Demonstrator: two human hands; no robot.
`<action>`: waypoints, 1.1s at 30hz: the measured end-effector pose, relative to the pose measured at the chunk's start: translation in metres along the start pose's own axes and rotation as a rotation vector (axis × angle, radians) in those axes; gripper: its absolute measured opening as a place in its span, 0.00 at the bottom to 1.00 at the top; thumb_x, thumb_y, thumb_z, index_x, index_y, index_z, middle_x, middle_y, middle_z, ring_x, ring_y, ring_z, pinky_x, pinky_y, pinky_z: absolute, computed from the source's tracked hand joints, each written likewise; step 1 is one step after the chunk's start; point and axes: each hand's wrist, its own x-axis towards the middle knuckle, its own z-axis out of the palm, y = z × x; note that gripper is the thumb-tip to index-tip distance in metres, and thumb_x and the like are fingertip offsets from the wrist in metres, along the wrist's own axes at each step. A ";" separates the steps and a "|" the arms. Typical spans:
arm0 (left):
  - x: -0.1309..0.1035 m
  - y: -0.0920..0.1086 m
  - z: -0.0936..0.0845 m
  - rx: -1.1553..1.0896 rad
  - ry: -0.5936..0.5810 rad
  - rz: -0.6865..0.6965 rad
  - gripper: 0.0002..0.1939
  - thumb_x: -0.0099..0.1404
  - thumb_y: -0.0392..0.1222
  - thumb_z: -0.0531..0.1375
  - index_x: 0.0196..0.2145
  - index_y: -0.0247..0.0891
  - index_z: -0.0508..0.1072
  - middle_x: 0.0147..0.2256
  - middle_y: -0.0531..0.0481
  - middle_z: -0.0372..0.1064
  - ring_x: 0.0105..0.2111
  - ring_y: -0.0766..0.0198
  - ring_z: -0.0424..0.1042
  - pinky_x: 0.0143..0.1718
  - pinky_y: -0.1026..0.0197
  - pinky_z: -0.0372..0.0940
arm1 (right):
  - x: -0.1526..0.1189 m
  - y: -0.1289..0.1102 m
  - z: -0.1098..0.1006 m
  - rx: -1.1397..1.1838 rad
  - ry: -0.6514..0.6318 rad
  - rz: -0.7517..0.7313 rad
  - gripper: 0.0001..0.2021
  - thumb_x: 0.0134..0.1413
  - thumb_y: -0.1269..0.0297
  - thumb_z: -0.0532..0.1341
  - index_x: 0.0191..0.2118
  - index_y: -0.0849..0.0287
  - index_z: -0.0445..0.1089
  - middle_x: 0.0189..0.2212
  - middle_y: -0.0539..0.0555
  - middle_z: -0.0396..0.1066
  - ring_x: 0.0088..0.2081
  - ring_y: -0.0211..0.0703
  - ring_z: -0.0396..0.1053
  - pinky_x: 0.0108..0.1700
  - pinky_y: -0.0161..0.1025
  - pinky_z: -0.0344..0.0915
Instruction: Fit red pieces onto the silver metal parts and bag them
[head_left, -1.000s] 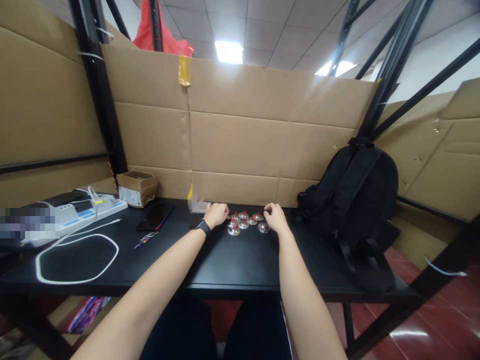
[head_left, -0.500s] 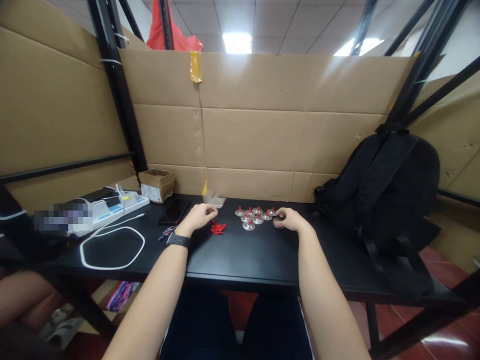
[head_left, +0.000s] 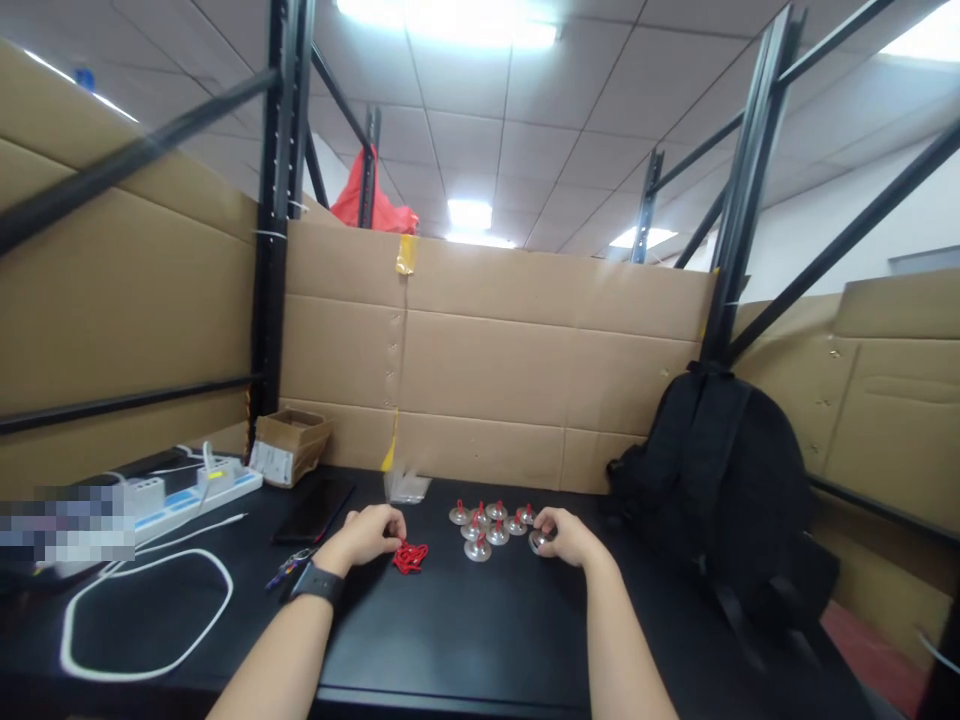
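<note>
My left hand [head_left: 373, 534], with a dark watch [head_left: 319, 584] on its wrist, has its fingers closed at the edge of a red cord bundle [head_left: 410, 557]. It appears to pinch the cord. My right hand [head_left: 564, 536] has its fingers closed on a small metal cymbal [head_left: 538, 541] on the black table, partly hidden by the fingers. Left of it, several shiny cymbals with red loops stand dome up in a close group, the front one [head_left: 478, 548] nearest me. A clear plastic bag [head_left: 409, 488] lies behind my left hand.
A black backpack [head_left: 724, 480] stands on the right of the table [head_left: 450, 640]. At the left are a small cardboard box [head_left: 291, 447], a dark phone [head_left: 315, 508], keys [head_left: 291, 567], a power strip [head_left: 184, 503] and a white cable [head_left: 225, 590]. Cardboard panels [head_left: 487, 370] enclose the back.
The head view has tilted up, so everything sits lower in the picture. My left hand has come down closer to the red cord. My right hand stays at the same cymbal.
</note>
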 end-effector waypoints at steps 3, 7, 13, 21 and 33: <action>-0.001 0.005 0.001 0.039 0.012 -0.018 0.05 0.59 0.39 0.61 0.32 0.47 0.78 0.40 0.53 0.77 0.46 0.55 0.73 0.44 0.55 0.59 | 0.000 0.001 -0.001 0.026 0.038 0.013 0.22 0.29 0.80 0.70 0.36 0.57 0.75 0.35 0.50 0.74 0.34 0.40 0.69 0.36 0.34 0.62; -0.002 0.011 -0.002 0.032 0.075 -0.024 0.06 0.64 0.39 0.58 0.33 0.45 0.76 0.38 0.52 0.78 0.45 0.54 0.75 0.46 0.53 0.59 | 0.001 -0.009 -0.003 0.205 0.136 -0.055 0.21 0.33 0.76 0.69 0.40 0.57 0.72 0.35 0.49 0.71 0.29 0.37 0.66 0.33 0.34 0.63; 0.010 0.073 -0.014 -0.286 0.446 0.138 0.08 0.67 0.48 0.58 0.35 0.44 0.75 0.38 0.53 0.79 0.42 0.60 0.76 0.49 0.58 0.61 | 0.002 -0.050 0.005 0.504 0.230 -0.301 0.17 0.41 0.67 0.66 0.42 0.55 0.69 0.41 0.54 0.71 0.40 0.45 0.69 0.38 0.40 0.68; 0.038 0.117 0.012 -0.481 0.414 0.200 0.10 0.62 0.48 0.62 0.38 0.44 0.82 0.38 0.50 0.81 0.41 0.58 0.78 0.48 0.58 0.65 | 0.002 -0.088 0.035 0.770 0.193 -0.375 0.13 0.44 0.63 0.66 0.36 0.54 0.62 0.49 0.55 0.68 0.49 0.50 0.67 0.39 0.39 0.69; 0.021 0.113 0.020 -0.419 0.413 0.182 0.09 0.65 0.47 0.61 0.37 0.44 0.80 0.42 0.48 0.79 0.47 0.55 0.73 0.52 0.53 0.60 | -0.005 -0.107 0.046 0.841 0.113 -0.472 0.19 0.43 0.59 0.72 0.37 0.54 0.63 0.51 0.57 0.70 0.49 0.49 0.71 0.41 0.41 0.71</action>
